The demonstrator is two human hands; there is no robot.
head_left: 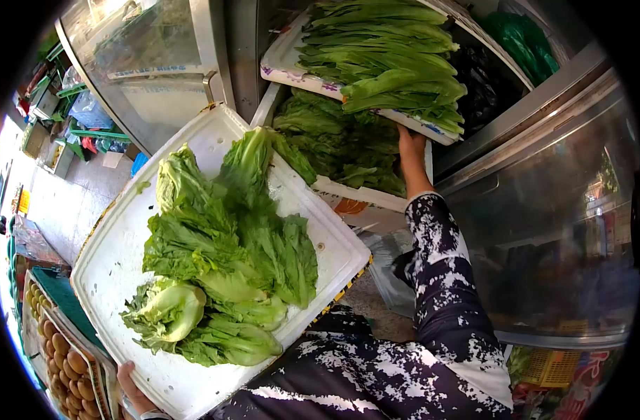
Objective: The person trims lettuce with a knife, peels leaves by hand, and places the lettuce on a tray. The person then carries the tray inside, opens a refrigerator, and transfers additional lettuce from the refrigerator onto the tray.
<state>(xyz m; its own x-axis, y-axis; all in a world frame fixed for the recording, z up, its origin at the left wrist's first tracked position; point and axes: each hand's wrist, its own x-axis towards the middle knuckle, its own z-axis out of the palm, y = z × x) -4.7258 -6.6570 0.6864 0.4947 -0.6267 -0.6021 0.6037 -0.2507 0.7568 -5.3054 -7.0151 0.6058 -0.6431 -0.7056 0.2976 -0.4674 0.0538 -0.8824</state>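
My left hand [132,386] grips the lower left edge of a white foam tray [117,280], its fingers partly hidden beneath. Several heads of leafy lettuce [229,245] lie on this tray, which is tilted. At the upper right my right hand [412,159] is closed on the front edge of another white foam tray [281,59], fingertips hidden under it. Long green leafy stalks [383,52] are piled on that tray. Directly below it stands a foam box [362,196] of darker leafy greens [334,136].
An open glass door [145,70] is at the upper left, another glass door [544,238] at the right. Brown round produce [68,367] fills a box at the lower left. Black plastic [477,84] and a green bag [519,42] lie inside the cabinet. A yellow basket [552,367] is low right.
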